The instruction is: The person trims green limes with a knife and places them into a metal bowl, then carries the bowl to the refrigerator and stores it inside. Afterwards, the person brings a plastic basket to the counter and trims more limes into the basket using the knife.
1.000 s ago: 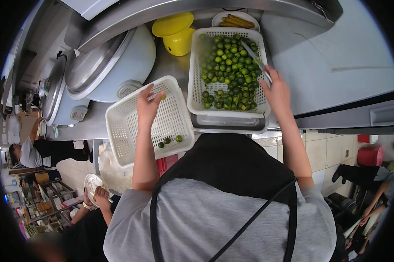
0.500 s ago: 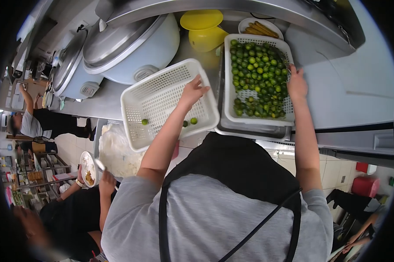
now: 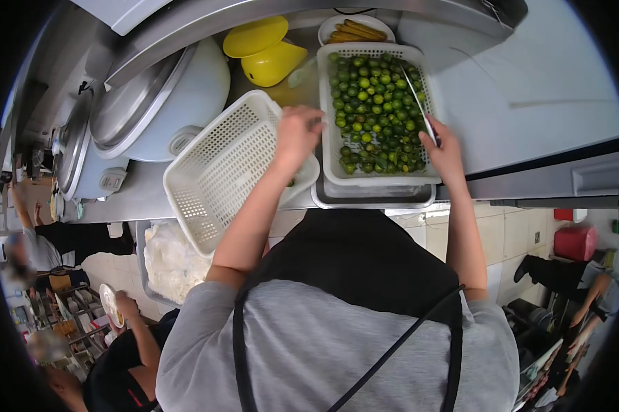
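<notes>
My right hand (image 3: 444,150) is closed around the handle of a knife (image 3: 416,98), whose blade reaches up over the right side of the fruit. Small green limes (image 3: 378,103) fill most of a white perforated basket (image 3: 330,147), which rests on a metal tray (image 3: 371,197). Between that basket and an emptier white basket (image 3: 217,161) hovers my left hand (image 3: 299,136). Its fingers are bent but apart, slightly blurred, with nothing visible in them. My left forearm hides part of the emptier basket; a bit of a lime shows beside my wrist.
Large rice cookers (image 3: 165,103) stand at the left, near a yellow scale (image 3: 272,58). Behind the limes is a white plate (image 3: 357,29) of brownish sticks. A bin with a white plastic bag (image 3: 176,257) sits below the counter. A co-worker (image 3: 134,350) holds a plate at lower left.
A knife now shows in my right hand, at the lime basket's right side. My left hand has moved from the emptier basket toward the limes. The view has shifted.
</notes>
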### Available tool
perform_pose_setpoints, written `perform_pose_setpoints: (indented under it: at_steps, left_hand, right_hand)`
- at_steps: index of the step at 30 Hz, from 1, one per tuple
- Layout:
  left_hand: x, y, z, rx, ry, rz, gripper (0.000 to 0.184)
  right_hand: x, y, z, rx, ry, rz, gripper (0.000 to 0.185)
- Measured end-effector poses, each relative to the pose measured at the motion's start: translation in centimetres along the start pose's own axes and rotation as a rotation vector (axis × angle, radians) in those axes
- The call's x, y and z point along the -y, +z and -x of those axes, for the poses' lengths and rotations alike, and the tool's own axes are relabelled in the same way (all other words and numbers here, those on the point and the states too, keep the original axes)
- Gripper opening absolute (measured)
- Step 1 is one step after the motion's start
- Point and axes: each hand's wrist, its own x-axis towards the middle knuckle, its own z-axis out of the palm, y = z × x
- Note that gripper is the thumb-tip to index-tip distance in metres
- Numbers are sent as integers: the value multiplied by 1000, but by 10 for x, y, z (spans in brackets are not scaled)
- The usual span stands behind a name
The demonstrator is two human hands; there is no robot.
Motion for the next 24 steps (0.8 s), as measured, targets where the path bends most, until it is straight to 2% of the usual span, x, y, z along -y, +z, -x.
perform_pose_setpoints:
  at_steps: [1, 3, 4, 6, 7, 9, 13, 15, 16, 17, 18, 19, 20, 23, 24]
  left_hand:
    - [-13, 11, -2, 167, 38, 59, 18]
    - [-28, 44, -7, 346, 165, -27, 12]
    - [-36, 57, -9, 347, 170, -27, 12]
    - [-54, 76, -14, 538, 155, -172, 12]
    - [-59, 87, -17, 541, 164, -170, 12]
    - [-59, 110, -20, 678, 223, -424, 12]
    - [-39, 122, -17, 640, 334, -481, 16]
    - [-44, 100, -21, 680, 199, -302, 22]
    - [-42, 89, -21, 676, 202, -302, 22]
    - [-38, 77, -21, 563, 53, 78, 24]
    - [-35, 62, -20, 440, -96, 453, 25]
    - [-35, 45, -16, 426, -259, 753, 26]
    - [-36, 28, -11, 400, -427, 1051, 28]
    - [-35, 0, 4, 299, -472, 1218, 29]
    - [-38, -7, 6, 314, -484, 1189, 30]
  right_hand:
    - [0, -1, 8, -3, 2, 5, 37]
    - [7, -1, 23, 29, 222, -157, 37]
    - [7, -1, 27, 23, 218, -177, 36]
    - [10, -2, 34, 13, 177, -201, 36]
    - [14, -1, 37, 14, 159, -205, 37]
    - [18, 0, 41, 8, 143, -208, 37]
    - [29, 19, 41, 36, 35, -204, 37]
    - [40, 18, 46, 59, 161, -301, 36]
    - [44, 17, 48, 63, 174, -277, 36]
    - [51, 14, 51, 57, 172, -276, 36]
    - [62, 11, 55, 82, 267, -400, 36]
    - [67, 11, 59, 110, 361, -526, 36]
    - [68, 13, 64, 130, 318, -507, 36]
    - [74, 20, 74, 169, 198, -377, 34]
    - [74, 18, 76, 243, 239, -330, 33]
